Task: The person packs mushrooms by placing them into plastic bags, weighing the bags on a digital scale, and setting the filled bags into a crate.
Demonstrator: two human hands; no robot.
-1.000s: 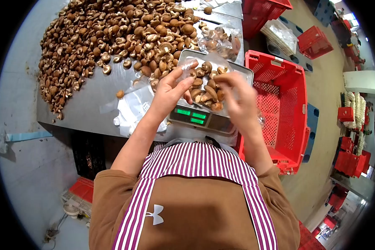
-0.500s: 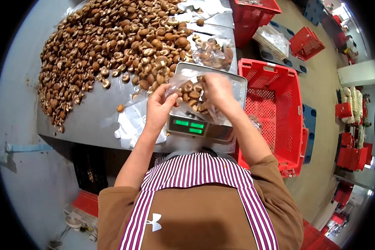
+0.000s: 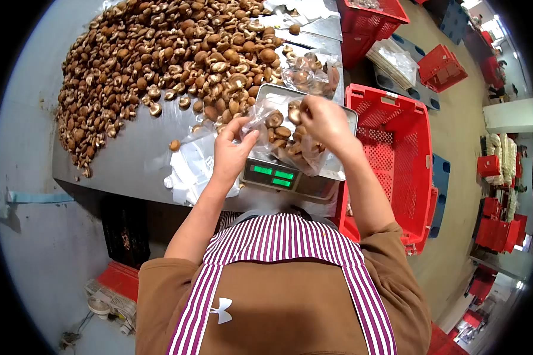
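Observation:
A clear plastic bag (image 3: 305, 158) of brown shiitake mushrooms (image 3: 282, 132) lies on the scale's metal pan (image 3: 352, 120), its mouth gaping. My left hand (image 3: 232, 155) pinches the bag's rim on the left, thumb and forefinger closed on the film. Over the bag's far right side, my right hand (image 3: 327, 125) has its fingers closed at a pale-stemmed mushroom (image 3: 294, 112). Below the pan, the scale's display (image 3: 272, 176) glows with green digits too small to read. Another filled bag (image 3: 311, 76) sits just beyond the scale.
A large heap of mushrooms (image 3: 160, 65) covers the far left of the metal table (image 3: 130, 171). Flat white plastic bags (image 3: 192, 168) lie left of the scale. An open red crate (image 3: 391, 160) stands at the right, with stacked red crates (image 3: 367, 26) farther back.
My right hand has shifted slightly up and back from inside the bag mouth, and a mushroom now shows at its fingertips. My left hand stays at the bag's rim. The view has shifted slightly.

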